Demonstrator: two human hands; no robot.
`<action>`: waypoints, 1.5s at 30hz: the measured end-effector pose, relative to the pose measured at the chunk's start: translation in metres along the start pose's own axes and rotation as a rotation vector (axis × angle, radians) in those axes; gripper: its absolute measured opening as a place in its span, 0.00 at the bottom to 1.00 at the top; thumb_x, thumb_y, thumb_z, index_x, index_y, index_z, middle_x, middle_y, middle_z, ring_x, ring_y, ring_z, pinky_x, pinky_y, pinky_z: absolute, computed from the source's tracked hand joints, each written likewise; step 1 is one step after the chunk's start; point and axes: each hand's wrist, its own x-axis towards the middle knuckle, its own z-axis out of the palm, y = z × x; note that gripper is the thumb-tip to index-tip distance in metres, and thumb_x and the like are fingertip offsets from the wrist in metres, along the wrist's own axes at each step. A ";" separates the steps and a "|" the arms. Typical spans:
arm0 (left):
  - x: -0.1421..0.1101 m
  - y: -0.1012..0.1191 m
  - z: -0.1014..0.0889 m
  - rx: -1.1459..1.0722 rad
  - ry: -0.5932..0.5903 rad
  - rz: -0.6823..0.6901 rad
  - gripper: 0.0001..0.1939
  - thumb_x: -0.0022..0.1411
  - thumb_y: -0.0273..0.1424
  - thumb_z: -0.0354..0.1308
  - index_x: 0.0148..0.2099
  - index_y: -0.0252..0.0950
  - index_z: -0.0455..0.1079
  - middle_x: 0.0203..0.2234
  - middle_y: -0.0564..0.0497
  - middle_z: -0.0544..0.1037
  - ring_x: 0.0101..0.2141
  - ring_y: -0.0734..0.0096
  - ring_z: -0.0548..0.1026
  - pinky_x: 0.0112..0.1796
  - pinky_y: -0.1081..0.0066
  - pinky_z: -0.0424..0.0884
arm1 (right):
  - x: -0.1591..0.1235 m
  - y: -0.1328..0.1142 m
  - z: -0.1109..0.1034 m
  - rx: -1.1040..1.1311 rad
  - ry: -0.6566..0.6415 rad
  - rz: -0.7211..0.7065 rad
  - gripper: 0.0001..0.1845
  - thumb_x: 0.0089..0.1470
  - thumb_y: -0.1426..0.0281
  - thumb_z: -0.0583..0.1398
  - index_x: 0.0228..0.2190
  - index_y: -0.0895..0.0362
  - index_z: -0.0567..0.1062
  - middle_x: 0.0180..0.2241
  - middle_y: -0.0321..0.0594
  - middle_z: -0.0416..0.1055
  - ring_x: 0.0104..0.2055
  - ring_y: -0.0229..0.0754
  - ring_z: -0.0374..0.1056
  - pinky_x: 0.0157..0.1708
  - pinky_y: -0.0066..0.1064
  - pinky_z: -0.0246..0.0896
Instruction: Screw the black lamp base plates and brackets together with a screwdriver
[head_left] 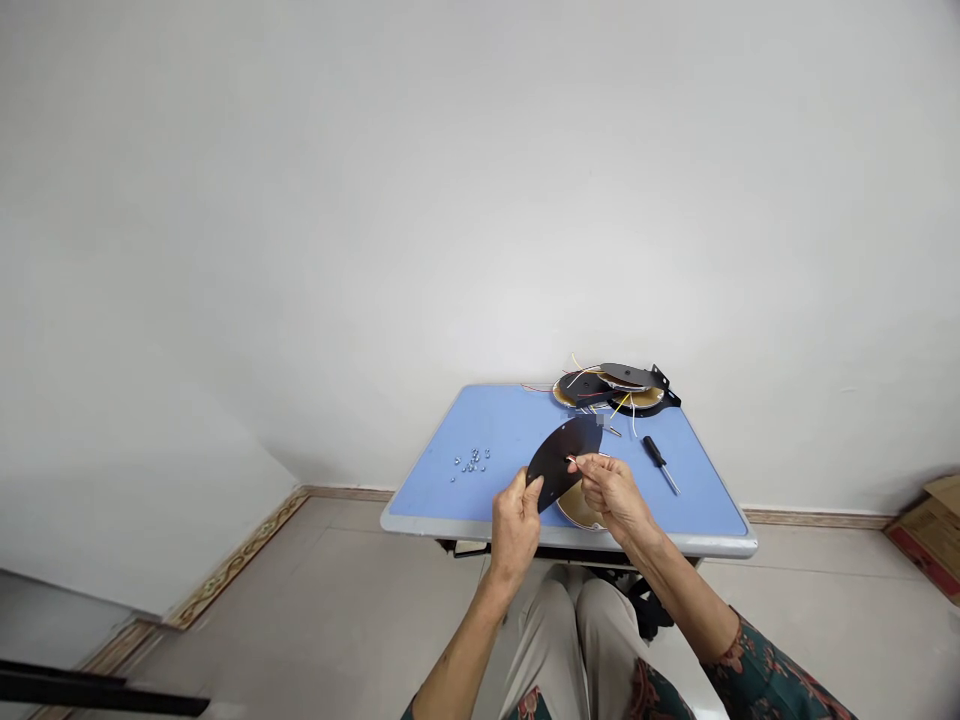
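A black, leaf-shaped flat plate point(562, 450) is held tilted above the near edge of the blue table point(510, 420). My left hand point(516, 520) is closed on the plate's lower left end. My right hand point(611, 487) pinches thin wires or a small part against the plate's face, fingers pressed together. Under the right hand a round gold-coloured disc point(576, 510) lies on the table, partly hidden.
At the table's far right lies a pile of black plates and gold discs with loose wires point(615, 385). A small screwdriver point(660, 463) lies right of my hands. Several small metal nuts point(472, 460) are scattered on the left. A cardboard box point(934, 530) stands on the floor.
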 end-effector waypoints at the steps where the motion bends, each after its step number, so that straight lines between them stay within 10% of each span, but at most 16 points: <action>1: -0.001 0.001 0.000 -0.004 -0.001 0.000 0.16 0.68 0.42 0.47 0.34 0.37 0.65 0.21 0.56 0.64 0.24 0.72 0.60 0.29 0.72 0.60 | -0.001 0.001 0.001 -0.036 0.028 -0.037 0.25 0.42 0.47 0.67 0.27 0.58 0.75 0.14 0.21 0.43 0.17 0.29 0.34 0.17 0.27 0.29; 7: -0.004 0.007 0.001 0.040 0.023 0.034 0.15 0.69 0.40 0.47 0.33 0.37 0.64 0.21 0.56 0.65 0.24 0.73 0.58 0.29 0.72 0.59 | -0.004 0.007 0.003 -0.625 0.235 -0.464 0.18 0.59 0.54 0.58 0.29 0.55 0.74 0.21 0.34 0.63 0.23 0.36 0.55 0.27 0.30 0.49; 23: -0.012 0.006 0.006 0.236 0.102 0.197 0.14 0.71 0.34 0.45 0.34 0.37 0.66 0.17 0.58 0.61 0.19 0.74 0.57 0.23 0.72 0.56 | -0.003 0.027 -0.006 -1.509 0.396 -1.075 0.16 0.69 0.71 0.50 0.38 0.61 0.77 0.21 0.40 0.73 0.20 0.36 0.64 0.22 0.32 0.44; 45: -0.018 0.000 0.012 0.272 0.120 0.440 0.14 0.72 0.25 0.46 0.48 0.34 0.73 0.29 0.48 0.82 0.28 0.69 0.81 0.29 0.75 0.74 | -0.002 -0.011 -0.011 -0.349 0.086 -0.057 0.11 0.40 0.63 0.61 0.22 0.59 0.78 0.21 0.36 0.68 0.19 0.31 0.49 0.20 0.28 0.41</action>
